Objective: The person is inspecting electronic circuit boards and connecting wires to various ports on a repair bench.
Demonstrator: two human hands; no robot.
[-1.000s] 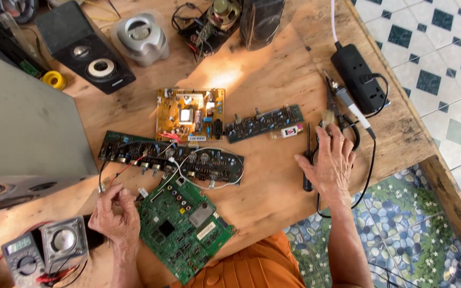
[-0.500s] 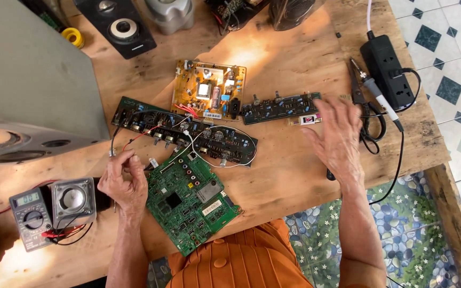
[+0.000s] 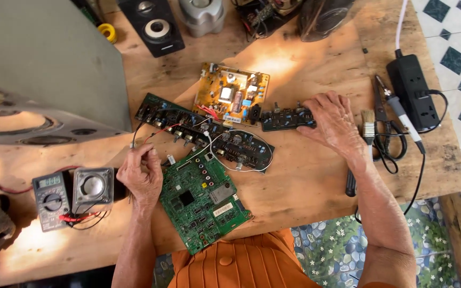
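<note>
I see a small dark narrow circuit board [image 3: 286, 118] lying flat on the wooden table, just right of the yellow board, and a thin wire [image 3: 146, 137] (red and black) running leftward.

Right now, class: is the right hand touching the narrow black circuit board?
Touching. The head view shows the right hand resting its fingertips on the narrow black circuit board, covering its right end.

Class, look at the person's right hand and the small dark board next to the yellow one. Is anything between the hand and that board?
Nothing visible does. The right hand already rests with its fingers on the right end of the dark board. The brush and pliers lie on the hand's far side, away from the board.
</note>
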